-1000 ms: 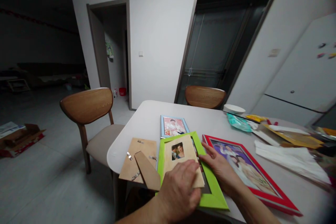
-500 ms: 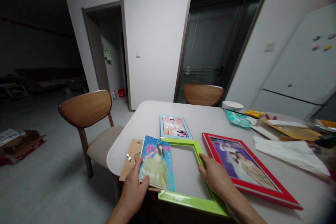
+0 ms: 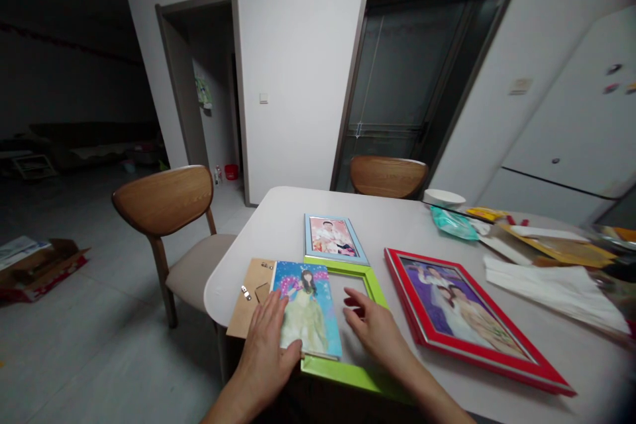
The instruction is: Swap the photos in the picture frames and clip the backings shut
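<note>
A photo of a person in a pale yellow-green gown (image 3: 313,308) lies over the left part of a lime-green picture frame (image 3: 342,374). My left hand (image 3: 268,338) rests flat on the photo's left edge, fingers stretched and thumb near its lower corner. Partly beneath the hand and photo is a brown backing board (image 3: 258,271) with metal clips. Over the green frame's right side hovers my right hand (image 3: 375,331), its fingers curved and apart, holding nothing. To its right lies a red frame (image 3: 422,324) with a wedding photo. A light-blue framed photo (image 3: 332,236) lies behind the green frame.
On the white table's (image 3: 278,212) right side are a teal plastic bag (image 3: 453,224), a white bowl (image 3: 444,198), white paper (image 3: 551,288) and yellow packaging (image 3: 561,245). Wooden chairs stand at the left (image 3: 163,202) and far side (image 3: 388,176).
My right hand has let go of the green frame's right side and moved left over its opening. The photo has shifted slightly right, and my left hand now lies flatter on it.
</note>
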Tool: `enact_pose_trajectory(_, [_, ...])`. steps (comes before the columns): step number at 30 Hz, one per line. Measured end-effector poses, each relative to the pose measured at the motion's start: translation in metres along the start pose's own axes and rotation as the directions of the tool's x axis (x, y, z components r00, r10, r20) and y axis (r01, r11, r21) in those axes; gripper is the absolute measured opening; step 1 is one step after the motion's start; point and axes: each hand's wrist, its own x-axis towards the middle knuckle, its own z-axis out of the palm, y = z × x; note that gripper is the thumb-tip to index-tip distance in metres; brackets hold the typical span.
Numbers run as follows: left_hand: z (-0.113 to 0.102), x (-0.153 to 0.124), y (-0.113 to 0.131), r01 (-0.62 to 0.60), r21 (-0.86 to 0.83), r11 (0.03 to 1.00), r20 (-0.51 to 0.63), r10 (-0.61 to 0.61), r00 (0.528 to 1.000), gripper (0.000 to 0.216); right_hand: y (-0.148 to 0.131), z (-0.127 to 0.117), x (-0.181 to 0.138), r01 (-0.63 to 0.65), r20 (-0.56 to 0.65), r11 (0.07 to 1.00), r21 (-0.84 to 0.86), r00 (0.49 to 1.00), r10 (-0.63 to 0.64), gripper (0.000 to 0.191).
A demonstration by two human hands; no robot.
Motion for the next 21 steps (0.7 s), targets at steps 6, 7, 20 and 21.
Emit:
enact_pose_trajectory(6, [0.004,0.003,0.022,-0.114,0.049,0.992,0.175,0.104,0.979,0.066,-0.019,0.025,0.01,-0.325,0.262,0.766,0.554,0.942,0.21,0.052])
enact_pose_trajectory(7, [0.006,0.004,0.023,-0.138,0.064,0.988,0.181,0.124,0.976,0.067,-0.025,0.024,0.01,-0.337,0.308,0.713,0.614,0.935,0.177,0.046])
enact_pose_trajectory(20, [-0.007,0.034,0.051,-0.173,-0.679,0.713,-0.374,-0.134,0.917,0.031,-0.066,0.002,-0.008,-0.283,0.123,0.631,0.722,0.951,0.285,0.053])
enact_pose_trajectory(21, [-0.006,0.034,0.058,-0.129,-0.781,0.611,-0.331,-0.23,0.915,0.03,-0.059,0.005,-0.009,-0.335,0.15,0.589,0.736,0.928,0.341,0.052])
